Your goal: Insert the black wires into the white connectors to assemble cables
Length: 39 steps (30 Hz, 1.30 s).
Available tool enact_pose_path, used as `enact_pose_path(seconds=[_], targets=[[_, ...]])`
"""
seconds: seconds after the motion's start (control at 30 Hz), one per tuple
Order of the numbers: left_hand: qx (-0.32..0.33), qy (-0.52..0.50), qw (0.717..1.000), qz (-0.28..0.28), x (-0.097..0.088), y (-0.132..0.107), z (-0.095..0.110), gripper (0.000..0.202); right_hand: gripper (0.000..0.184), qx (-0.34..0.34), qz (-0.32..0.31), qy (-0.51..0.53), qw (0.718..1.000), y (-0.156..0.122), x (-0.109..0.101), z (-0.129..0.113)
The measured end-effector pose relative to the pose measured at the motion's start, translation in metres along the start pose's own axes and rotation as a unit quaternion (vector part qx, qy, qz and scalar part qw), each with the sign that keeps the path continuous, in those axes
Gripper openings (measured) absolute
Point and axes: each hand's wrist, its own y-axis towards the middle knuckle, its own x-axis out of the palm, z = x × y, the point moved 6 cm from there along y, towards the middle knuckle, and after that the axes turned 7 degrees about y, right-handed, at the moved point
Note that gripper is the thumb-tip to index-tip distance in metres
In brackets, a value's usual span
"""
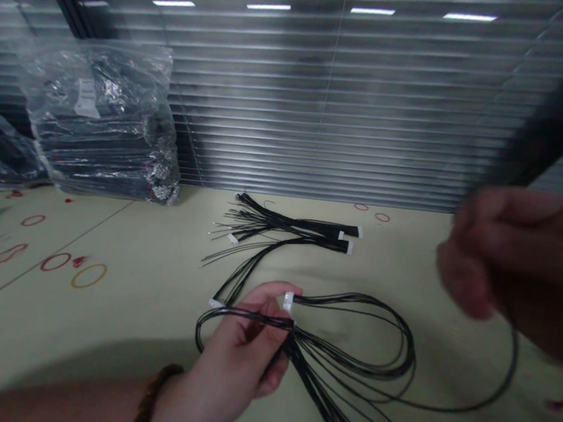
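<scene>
My left hand (241, 351) is closed around a bundle of thin black wires (346, 365), with a small white connector (288, 300) at my fingertips. The wires loop out to the right over the pale table (144, 270). My right hand (517, 263) is raised at the right and blurred by motion, with its fingers curled; a black wire (509, 369) runs down from it and curves back toward the loop. A beaded bracelet (152, 392) is on my left wrist.
More black wire harnesses with white connectors (289, 232) lie further back on the table. Clear plastic bags of black wires (104, 125) stand at the back left against window blinds. Coloured rubber bands (88, 276) are scattered at the left.
</scene>
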Motion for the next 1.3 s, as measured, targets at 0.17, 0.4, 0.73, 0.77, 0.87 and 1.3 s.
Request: enact_pose_path(seconds=[0.17,0.4,0.73,0.77,0.87,1.3], targets=[[0.012,-0.021,1.000,-0.015,0.002,0.000,0.001,0.039,0.020,0.068,-0.166,-0.018,0.984,-0.026,0.072,-0.018],[0.024,-0.030,0.999,-0.024,0.005,0.001,0.003,0.035,0.019,0.022,-0.155,-0.095,0.983,-0.031,0.080,-0.020],[0.025,-0.014,0.999,-0.020,0.005,-0.002,0.007,0.033,0.021,0.020,-0.152,-0.092,0.984,-0.031,0.080,-0.021],[0.024,-0.007,1.000,-0.016,0.005,-0.002,0.007,0.032,0.021,0.024,-0.158,-0.088,0.983,-0.032,0.081,-0.020],[0.030,0.019,0.999,-0.014,0.005,-0.002,0.007,0.028,0.021,0.043,-0.178,-0.075,0.980,-0.033,0.083,-0.020],[0.079,0.080,0.993,-0.030,0.009,-0.007,0.009,0.020,0.020,-0.006,-0.147,-0.106,0.984,-0.040,0.094,-0.013]])
